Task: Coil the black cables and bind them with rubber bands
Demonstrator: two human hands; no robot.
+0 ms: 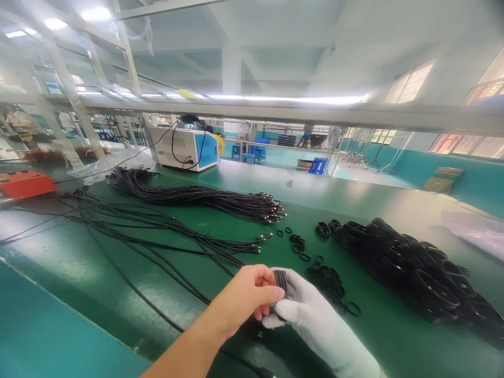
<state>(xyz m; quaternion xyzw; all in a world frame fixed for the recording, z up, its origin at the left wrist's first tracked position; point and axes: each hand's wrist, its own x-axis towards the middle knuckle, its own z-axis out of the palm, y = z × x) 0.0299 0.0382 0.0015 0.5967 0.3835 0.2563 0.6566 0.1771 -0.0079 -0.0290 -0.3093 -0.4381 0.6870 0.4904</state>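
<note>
A coiled cable (280, 281) is held above the near middle of the green table (244, 181). It is pinched between the bare left hand (254, 291) and the gloved right hand (309, 307), the fingers of both being closed on it. If the grip were loosened, the turns could spring apart; a slip could be caused by the smooth glove. Loose cables (185, 226) (close by on the left) could be snagged. The coil's visible strands are aligned roughly near to far, its exposed end pointed far; its full long axis is hidden.
</note>
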